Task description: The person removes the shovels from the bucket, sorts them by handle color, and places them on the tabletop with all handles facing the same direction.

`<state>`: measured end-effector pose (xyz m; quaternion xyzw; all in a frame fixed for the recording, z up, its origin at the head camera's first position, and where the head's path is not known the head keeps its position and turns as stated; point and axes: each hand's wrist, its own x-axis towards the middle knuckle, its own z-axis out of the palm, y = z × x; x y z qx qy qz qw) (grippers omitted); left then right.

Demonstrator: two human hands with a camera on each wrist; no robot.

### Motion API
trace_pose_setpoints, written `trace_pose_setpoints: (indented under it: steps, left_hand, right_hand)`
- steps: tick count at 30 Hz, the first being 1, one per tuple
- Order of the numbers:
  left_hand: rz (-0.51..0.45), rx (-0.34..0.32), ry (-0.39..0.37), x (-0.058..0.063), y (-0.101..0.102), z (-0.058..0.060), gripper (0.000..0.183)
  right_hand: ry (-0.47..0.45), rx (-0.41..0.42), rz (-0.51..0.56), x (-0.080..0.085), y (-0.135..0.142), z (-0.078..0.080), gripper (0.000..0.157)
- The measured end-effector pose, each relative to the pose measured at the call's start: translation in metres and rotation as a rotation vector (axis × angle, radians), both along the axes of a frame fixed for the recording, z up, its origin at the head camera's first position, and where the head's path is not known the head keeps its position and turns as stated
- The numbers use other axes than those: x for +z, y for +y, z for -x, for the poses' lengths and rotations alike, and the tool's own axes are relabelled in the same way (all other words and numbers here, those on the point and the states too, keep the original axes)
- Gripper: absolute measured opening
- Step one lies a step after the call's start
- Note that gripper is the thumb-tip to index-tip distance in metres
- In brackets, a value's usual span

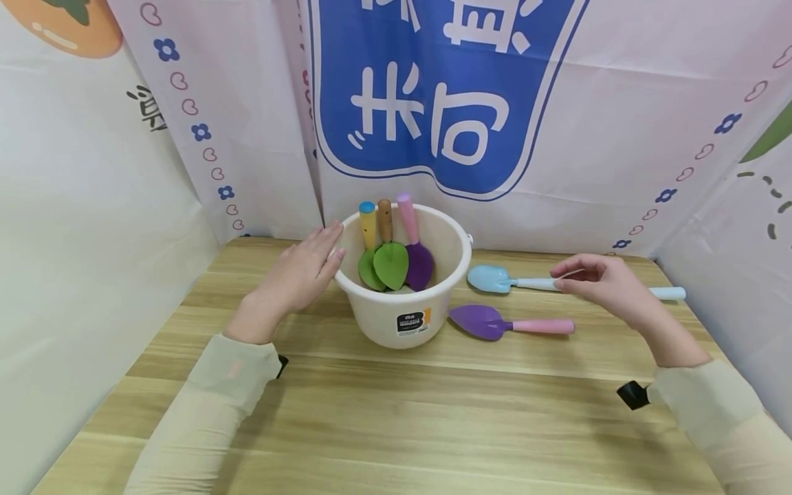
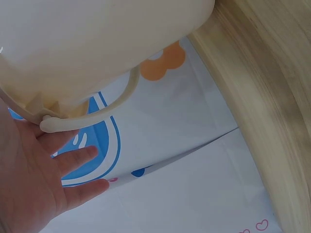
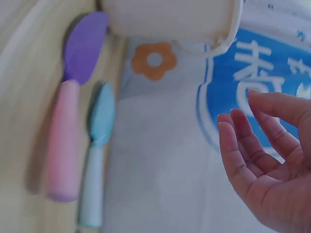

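Observation:
A white bucket (image 1: 396, 323) holds a trowel with a yellow handle (image 1: 368, 228), one with a brown handle (image 1: 386, 223) and one with a pink handle (image 1: 408, 220). My left hand (image 1: 303, 268) rests at the left of the rim, fingers extended; the left wrist view shows them beside the bucket's handle (image 2: 97, 116). Over on the right, my right hand (image 1: 603, 282) hovers with fingers loosely bent and nothing between them. In the head view it overlaps the handle of a light blue trowel (image 1: 490, 279). Nearer me lies a purple trowel (image 1: 479, 322) with a pink handle.
Everything stands on a wooden table (image 1: 383, 426). A light blue handle end (image 1: 668, 293) shows right of my right wrist. White printed cloth (image 1: 631, 124) hangs close behind the bucket and along both sides.

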<state>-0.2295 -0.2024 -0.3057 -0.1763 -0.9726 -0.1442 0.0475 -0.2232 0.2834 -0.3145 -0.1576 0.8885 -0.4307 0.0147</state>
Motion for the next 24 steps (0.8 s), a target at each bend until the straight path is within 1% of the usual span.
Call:
trace_pose_setpoints:
  steps: [4,9,12,15,19,21,24]
  left_hand:
    - [-0.001,0.0,0.0,-0.001,0.0,0.0,0.062]
    - [-0.003,0.002,0.004,-0.001,-0.001,-0.001,0.062]
    - [-0.003,0.005,0.007,-0.001,-0.001,-0.001,0.062]
    - [-0.002,0.009,0.009,-0.001,-0.002,-0.001,0.062]
    - [-0.001,0.007,0.009,-0.001,-0.001,-0.001,0.062]
    - [0.003,0.007,0.009,-0.001,-0.001,-0.001,0.062]
    - [0.011,0.012,0.009,-0.001,0.0,0.0,0.062]
  right_hand:
    - [0.078,0.045,-0.008,0.016,-0.016,0.001,0.025]
    - [0.162,0.115,-0.043,0.039,-0.036,0.002,0.02]
    - [0.193,0.139,-0.065,0.052,-0.049,0.004,0.018]
    - [0.216,0.153,-0.077,0.061,-0.062,0.006,0.017]
    - [0.24,0.171,-0.087,0.065,-0.079,0.007,0.018]
    - [0.266,0.177,-0.095,0.064,-0.087,0.008,0.017]
    - [0.333,0.216,-0.095,0.058,-0.099,0.012,0.017]
